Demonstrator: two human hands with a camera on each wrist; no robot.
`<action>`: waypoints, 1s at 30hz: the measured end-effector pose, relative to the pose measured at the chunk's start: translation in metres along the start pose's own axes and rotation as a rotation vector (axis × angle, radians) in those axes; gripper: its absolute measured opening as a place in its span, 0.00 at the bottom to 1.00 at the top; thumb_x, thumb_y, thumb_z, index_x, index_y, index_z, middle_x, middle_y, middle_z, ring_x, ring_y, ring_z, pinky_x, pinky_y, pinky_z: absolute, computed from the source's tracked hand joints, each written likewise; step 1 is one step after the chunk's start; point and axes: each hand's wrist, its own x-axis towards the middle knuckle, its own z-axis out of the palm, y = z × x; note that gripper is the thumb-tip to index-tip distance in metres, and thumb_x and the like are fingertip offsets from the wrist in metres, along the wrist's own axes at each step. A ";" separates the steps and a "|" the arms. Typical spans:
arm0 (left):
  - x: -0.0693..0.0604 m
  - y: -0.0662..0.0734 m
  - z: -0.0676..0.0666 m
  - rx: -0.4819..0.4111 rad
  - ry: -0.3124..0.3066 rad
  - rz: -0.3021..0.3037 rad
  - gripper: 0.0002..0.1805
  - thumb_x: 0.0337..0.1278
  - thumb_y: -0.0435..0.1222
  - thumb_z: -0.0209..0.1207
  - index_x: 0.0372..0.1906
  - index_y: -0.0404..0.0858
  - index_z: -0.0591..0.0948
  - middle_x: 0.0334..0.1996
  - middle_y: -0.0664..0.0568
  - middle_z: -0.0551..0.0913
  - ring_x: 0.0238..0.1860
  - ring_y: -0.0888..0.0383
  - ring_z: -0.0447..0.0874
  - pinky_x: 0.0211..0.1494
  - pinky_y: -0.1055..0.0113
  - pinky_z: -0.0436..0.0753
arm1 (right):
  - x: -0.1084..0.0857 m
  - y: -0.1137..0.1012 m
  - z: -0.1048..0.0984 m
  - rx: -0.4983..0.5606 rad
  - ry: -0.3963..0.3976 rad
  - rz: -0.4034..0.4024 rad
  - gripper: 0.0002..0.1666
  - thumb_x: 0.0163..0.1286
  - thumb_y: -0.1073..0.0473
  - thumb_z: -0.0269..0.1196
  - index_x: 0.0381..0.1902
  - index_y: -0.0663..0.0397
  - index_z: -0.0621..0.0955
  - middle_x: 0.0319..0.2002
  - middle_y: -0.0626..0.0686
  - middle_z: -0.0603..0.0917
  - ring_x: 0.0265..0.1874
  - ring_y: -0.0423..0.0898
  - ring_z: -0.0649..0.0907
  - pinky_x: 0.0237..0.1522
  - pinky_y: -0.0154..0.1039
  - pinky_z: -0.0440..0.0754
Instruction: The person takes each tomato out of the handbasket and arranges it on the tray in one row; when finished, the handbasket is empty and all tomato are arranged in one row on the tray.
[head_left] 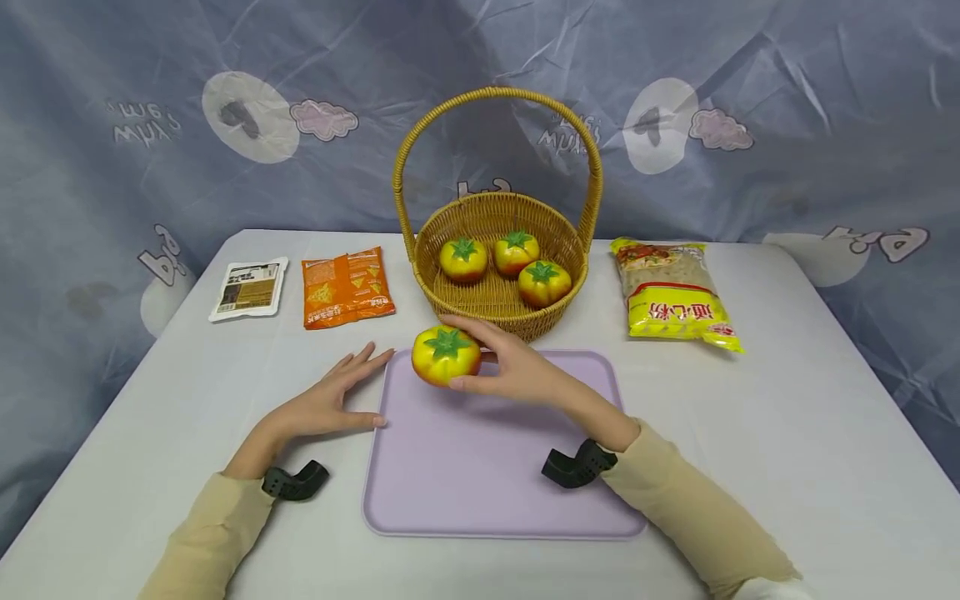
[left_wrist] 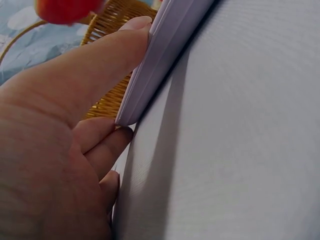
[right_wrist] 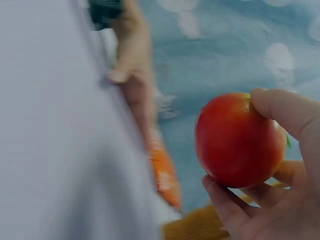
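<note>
My right hand holds a yellow-and-red tomato with a green star-shaped top, thumb and fingers round its sides. It hangs above the upper left part of a lilac tray. In the right wrist view the tomato shows its red underside between thumb and fingers. My left hand lies at the tray's left edge with fingers extended. Seen from the left wrist, its thumb and fingertips touch the tray's rim. Behind the tray, a wicker basket holds three similar tomatoes.
The basket's tall handle arches upward. An orange snack bag and a white flat packet lie left of the basket. To its right lies a yellow-and-clear food bag. A grey-blue printed cloth hangs behind the white table.
</note>
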 end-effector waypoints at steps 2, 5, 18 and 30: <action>0.000 0.001 -0.003 0.004 0.008 0.003 0.50 0.43 0.53 0.69 0.73 0.53 0.56 0.73 0.43 0.41 0.70 0.38 0.33 0.66 0.39 0.39 | 0.004 0.008 0.011 -0.037 -0.017 0.020 0.43 0.60 0.58 0.68 0.70 0.53 0.62 0.66 0.54 0.64 0.59 0.45 0.69 0.56 0.39 0.71; -0.001 0.000 -0.004 0.011 0.004 0.004 0.50 0.44 0.53 0.68 0.73 0.53 0.56 0.73 0.43 0.42 0.70 0.37 0.34 0.65 0.38 0.40 | 0.009 0.019 0.024 -0.090 -0.040 0.054 0.43 0.60 0.54 0.68 0.70 0.50 0.62 0.66 0.52 0.63 0.61 0.43 0.67 0.59 0.40 0.67; 0.004 0.001 0.003 -0.004 0.012 0.007 0.49 0.46 0.53 0.67 0.72 0.45 0.58 0.73 0.42 0.43 0.69 0.34 0.35 0.62 0.33 0.44 | 0.028 0.045 0.044 -0.223 -0.038 -0.005 0.44 0.59 0.51 0.68 0.70 0.48 0.62 0.63 0.53 0.68 0.61 0.43 0.67 0.62 0.41 0.62; 0.000 -0.003 0.003 0.027 0.026 -0.016 0.48 0.46 0.54 0.67 0.70 0.39 0.61 0.73 0.42 0.44 0.68 0.33 0.37 0.62 0.33 0.46 | 0.031 0.046 0.048 -0.272 -0.046 -0.038 0.43 0.63 0.51 0.65 0.71 0.50 0.58 0.67 0.52 0.63 0.65 0.43 0.62 0.64 0.40 0.59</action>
